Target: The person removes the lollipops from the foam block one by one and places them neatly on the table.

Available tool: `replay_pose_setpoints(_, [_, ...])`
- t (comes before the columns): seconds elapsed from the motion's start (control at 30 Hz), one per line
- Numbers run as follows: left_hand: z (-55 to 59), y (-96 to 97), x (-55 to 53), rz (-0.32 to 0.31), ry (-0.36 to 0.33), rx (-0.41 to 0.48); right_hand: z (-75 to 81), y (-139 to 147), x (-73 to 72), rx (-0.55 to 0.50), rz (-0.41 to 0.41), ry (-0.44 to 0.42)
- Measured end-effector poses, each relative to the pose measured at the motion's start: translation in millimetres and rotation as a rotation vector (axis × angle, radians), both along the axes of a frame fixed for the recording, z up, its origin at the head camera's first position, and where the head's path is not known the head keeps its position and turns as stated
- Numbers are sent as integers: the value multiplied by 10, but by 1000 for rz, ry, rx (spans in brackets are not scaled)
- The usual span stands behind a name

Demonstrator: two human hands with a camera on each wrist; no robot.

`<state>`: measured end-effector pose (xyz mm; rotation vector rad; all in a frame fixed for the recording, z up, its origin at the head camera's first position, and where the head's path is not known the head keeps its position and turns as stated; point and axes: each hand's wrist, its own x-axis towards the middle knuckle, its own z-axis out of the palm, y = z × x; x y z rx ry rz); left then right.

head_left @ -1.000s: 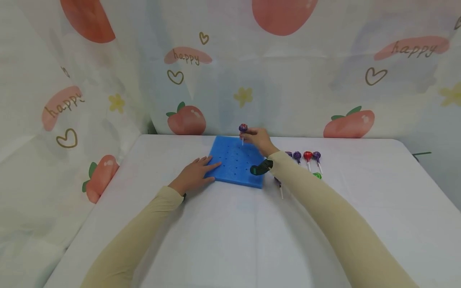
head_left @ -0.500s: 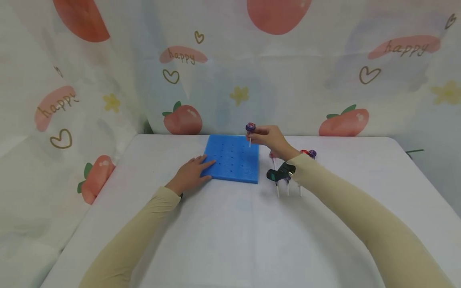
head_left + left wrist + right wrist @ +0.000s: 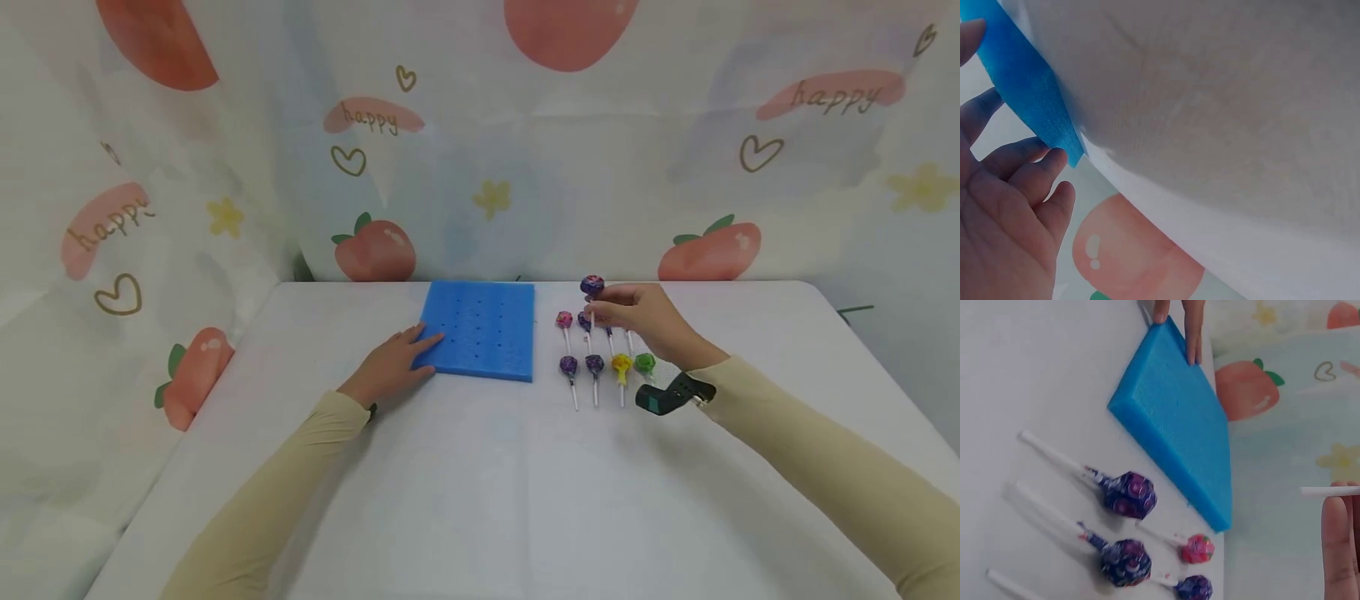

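Observation:
My right hand [image 3: 656,321] pinches the stick of a purple-wrapped lollipop [image 3: 592,285], holding it upright with the candy on top, above the back row of lollipops. In the right wrist view only its white stick [image 3: 1319,490] and part of the hand show. With its fingers fairly straight, my left hand [image 3: 390,365] rests against the left edge of a blue foam board [image 3: 480,329] dotted with small holes. The left wrist view has this hand [image 3: 1010,206] at the board's side [image 3: 1032,90].
Right of the board, lollipops lie in two rows on the white table [image 3: 465,483]. The front row has purple [image 3: 568,367], yellow [image 3: 621,364] and green [image 3: 645,362] ones; a pink one [image 3: 564,320] starts the back row. A printed curtain [image 3: 600,167] hangs behind.
My right hand has moved right with the purple lollipop, from over the board to over the lollipop rows. My left hand has stayed at the board's left edge.

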<state>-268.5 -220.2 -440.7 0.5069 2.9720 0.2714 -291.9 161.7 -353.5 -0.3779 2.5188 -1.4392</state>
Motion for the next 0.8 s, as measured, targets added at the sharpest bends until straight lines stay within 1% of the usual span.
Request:
replay_pose_setpoints(0.23, [14, 7, 20, 6, 3, 16, -120, 443, 129, 78, -78, -15])
replay_pose_setpoints(0.4, [15, 9, 24, 6, 2, 19, -230, 697, 210, 95, -119, -46])
replay_pose_setpoints(0.63, [37, 14, 34, 15, -9, 31, -429, 945, 241, 99, -162, -157])
replay_pose_setpoints(0.8, [28, 13, 31, 14, -5, 31, -574, 1047, 239, 145, -191, -232])
